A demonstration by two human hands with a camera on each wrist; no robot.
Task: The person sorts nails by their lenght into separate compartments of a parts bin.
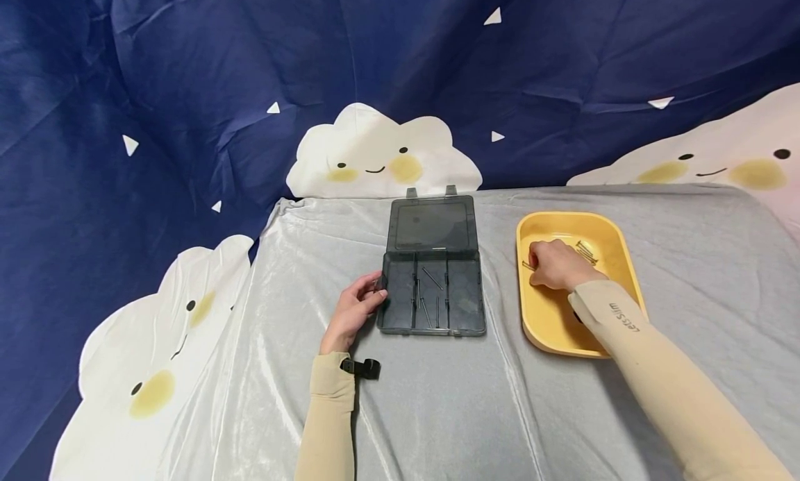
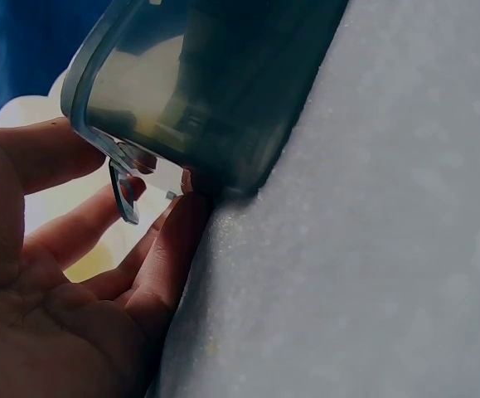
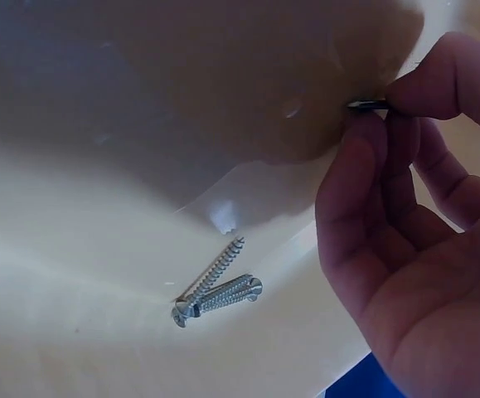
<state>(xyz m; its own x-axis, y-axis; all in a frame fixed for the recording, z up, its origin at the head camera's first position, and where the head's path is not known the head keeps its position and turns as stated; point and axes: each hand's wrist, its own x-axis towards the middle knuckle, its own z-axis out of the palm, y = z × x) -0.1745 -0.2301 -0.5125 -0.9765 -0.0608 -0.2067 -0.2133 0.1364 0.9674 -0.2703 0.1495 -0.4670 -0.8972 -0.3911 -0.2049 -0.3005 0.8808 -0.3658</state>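
Note:
A dark translucent organizer box (image 1: 464,293) lies with its lid (image 1: 432,224) folded back. Several thin screws (image 1: 431,278) are in its middle compartment. At the box's left side, my left hand (image 1: 351,313) holds the edge between thumb and fingers; the left wrist view shows the fingertips around a corner of the box (image 2: 223,91). Inside the yellow tub (image 1: 545,336), my right hand (image 1: 558,264) pinches a screw (image 3: 367,105) between thumb and fingers, most of it hidden. Below that hand in the right wrist view, several loose silver screws (image 3: 223,286) lie on the tub's floor.
Grey cloth (image 1: 437,404) covers the table under the box and the tub, with folds running through it. Behind stands a dark blue curtain (image 1: 400,57) with white clouds. Two latch tabs (image 1: 451,189) stick out from the lid's far edge.

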